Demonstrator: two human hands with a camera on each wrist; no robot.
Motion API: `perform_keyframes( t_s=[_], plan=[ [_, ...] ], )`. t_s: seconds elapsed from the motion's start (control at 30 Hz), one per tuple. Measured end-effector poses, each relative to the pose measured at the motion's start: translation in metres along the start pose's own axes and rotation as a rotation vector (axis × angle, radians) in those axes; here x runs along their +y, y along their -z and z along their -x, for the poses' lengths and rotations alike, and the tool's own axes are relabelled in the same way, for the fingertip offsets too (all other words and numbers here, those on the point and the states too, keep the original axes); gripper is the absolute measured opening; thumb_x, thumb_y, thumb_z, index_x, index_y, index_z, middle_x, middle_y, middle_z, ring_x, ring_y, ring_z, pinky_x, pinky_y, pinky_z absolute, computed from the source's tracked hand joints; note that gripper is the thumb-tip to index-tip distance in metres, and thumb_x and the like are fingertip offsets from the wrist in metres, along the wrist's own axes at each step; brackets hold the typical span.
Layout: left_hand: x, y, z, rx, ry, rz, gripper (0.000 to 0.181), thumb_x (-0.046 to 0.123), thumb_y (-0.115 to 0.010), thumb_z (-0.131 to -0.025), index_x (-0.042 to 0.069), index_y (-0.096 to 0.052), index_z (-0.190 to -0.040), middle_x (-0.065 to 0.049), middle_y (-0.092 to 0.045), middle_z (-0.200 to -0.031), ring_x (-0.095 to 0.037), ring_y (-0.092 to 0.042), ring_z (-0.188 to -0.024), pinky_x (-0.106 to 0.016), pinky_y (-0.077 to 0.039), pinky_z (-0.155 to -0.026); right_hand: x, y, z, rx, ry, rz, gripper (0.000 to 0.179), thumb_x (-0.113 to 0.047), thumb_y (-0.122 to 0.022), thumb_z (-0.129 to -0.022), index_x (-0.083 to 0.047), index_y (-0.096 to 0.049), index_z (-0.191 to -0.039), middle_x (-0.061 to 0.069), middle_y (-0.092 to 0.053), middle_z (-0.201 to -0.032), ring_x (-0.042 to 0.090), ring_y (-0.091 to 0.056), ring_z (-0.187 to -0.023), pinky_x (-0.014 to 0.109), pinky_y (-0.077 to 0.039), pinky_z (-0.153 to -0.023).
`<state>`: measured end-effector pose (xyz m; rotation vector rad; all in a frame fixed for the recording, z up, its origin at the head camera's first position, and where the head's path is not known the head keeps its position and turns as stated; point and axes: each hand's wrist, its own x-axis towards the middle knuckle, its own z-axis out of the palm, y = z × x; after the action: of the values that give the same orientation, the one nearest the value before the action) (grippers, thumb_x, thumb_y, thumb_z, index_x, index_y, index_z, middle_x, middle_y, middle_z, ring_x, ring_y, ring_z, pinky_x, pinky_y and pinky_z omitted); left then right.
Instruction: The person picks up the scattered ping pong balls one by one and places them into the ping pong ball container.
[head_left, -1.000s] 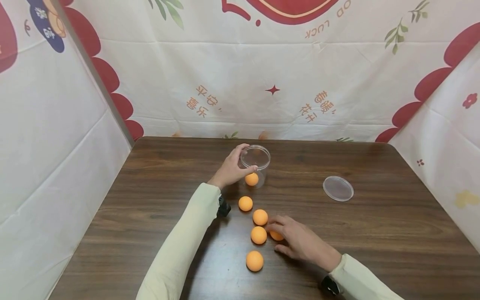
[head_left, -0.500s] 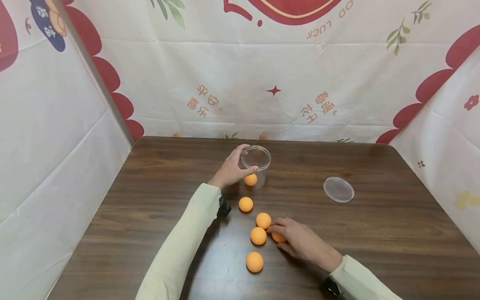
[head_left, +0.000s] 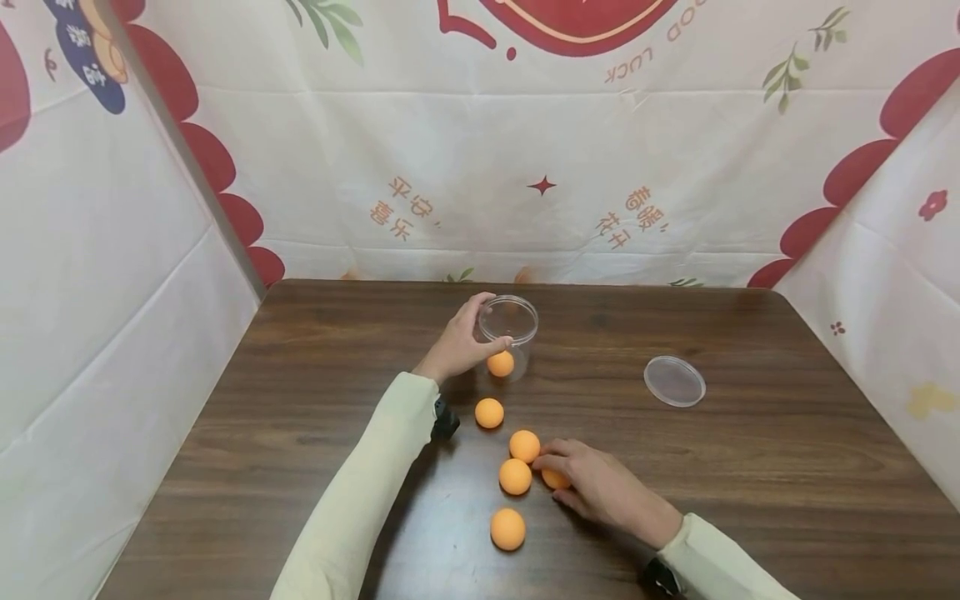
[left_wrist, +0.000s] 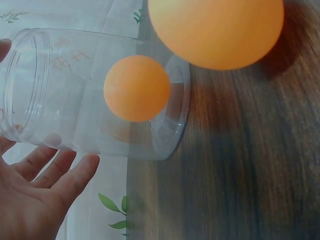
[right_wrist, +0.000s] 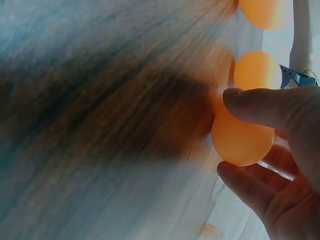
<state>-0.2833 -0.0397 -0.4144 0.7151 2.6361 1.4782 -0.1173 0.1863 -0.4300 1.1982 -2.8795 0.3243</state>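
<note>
My left hand [head_left: 456, 343] holds a clear plastic jar [head_left: 523, 357] near its open rim, thumb on the near side and fingers behind. The jar stands upright on the table, and one orange ping-pong ball [left_wrist: 137, 88] shows through its wall near the bottom. Thumb and fingers of my right hand [head_left: 611, 490] pinch another ping-pong ball [right_wrist: 242, 140] low over the tabletop; in the head view the hand partly covers it. Left of that hand, two loose balls sit close together, a farther ball [head_left: 524, 447] and a nearer ball [head_left: 515, 477].
On the brown wooden table [head_left: 315, 467], a ball [head_left: 489, 413] lies in front of the jar and another ball [head_left: 507, 529] lies nearest me. A clear round lid [head_left: 675, 381] rests at the right. Printed white cloth [head_left: 465, 133] hangs behind and along both sides.
Fingers of my right hand have closed about the ball, shifting slightly right. One loose ball has rolled a little toward me, close to its neighbour. My left hand stays on the jar.
</note>
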Motion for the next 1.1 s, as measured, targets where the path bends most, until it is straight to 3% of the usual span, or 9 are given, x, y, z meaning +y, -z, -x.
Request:
perform_keyframes(
  t_s=[0.33, 0.63, 1.1],
  plan=[
    [-0.001, 0.000, -0.001, 0.005, -0.001, 0.002, 0.073, 0.032, -0.072, -0.083, 0.018, -0.032, -0.142, -0.011, -0.046, -0.138, -0.025, -0.047, -0.128, -0.044, -0.047, -0.094, 0.003, 0.006, 0.000, 0.007, 0.008, 0.008, 0.037, -0.010, -0.079, -0.075, -0.010, -0.066, -0.109, 0.004, -0.061, -0.109, 0.019, -0.063, -0.095, 0.034, -0.054, -0.075],
    [0.000, 0.000, -0.001, 0.002, 0.002, 0.001, 0.073, 0.032, -0.072, -0.083, 0.018, -0.032, -0.142, -0.012, -0.047, -0.138, -0.025, -0.048, -0.125, -0.044, -0.047, -0.093, 0.007, 0.026, -0.004, -0.030, -0.022, 0.012, 0.037, -0.011, -0.078, -0.076, -0.008, -0.067, -0.111, 0.002, -0.059, -0.104, 0.014, -0.060, -0.086, 0.028, -0.052, -0.068],
    [0.000, -0.001, 0.000, 0.005, 0.001, -0.018, 0.072, 0.032, -0.073, -0.083, 0.020, -0.033, -0.142, -0.011, -0.048, -0.136, -0.024, -0.050, -0.122, -0.042, -0.048, -0.091, 0.016, 0.054, -0.010, 0.024, -0.029, 0.055, 0.037, -0.011, -0.079, -0.075, -0.006, -0.066, -0.110, 0.003, -0.060, -0.104, 0.014, -0.062, -0.083, 0.028, -0.052, -0.066]
  ],
)
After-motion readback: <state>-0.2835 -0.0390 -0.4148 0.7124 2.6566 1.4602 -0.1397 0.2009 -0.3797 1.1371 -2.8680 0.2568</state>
